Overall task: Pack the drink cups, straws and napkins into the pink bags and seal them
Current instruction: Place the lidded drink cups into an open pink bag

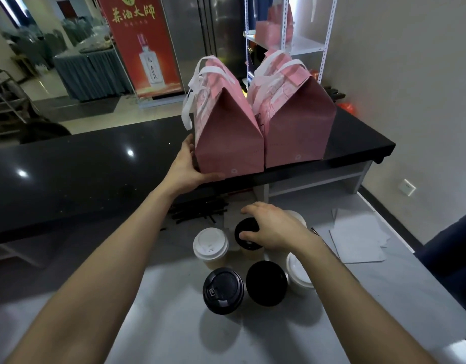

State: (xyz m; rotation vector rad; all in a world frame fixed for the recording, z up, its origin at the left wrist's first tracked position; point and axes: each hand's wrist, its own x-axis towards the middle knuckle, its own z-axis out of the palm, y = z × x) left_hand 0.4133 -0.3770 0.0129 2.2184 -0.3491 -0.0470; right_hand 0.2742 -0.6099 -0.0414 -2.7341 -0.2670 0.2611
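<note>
The left hand (186,166) lies flat-fingered against the folded pink paper bag (226,132) on the black table (95,164); the right hand (275,228) grips a black-lidded paper cup (247,236) on the lower white table (174,324); lifting by the lid may pop it, spilling drink.

Two sealed pink bags (266,127) stand side by side, touching, at the right end of the raised black counter (69,166), blocking reach beyond them. To their left that surface lies open. Below, lidded cups (249,264) crowd the white counter (161,324) centre, black straws (197,211) behind them, napkins (357,237) to the right; the near area is free.
</note>
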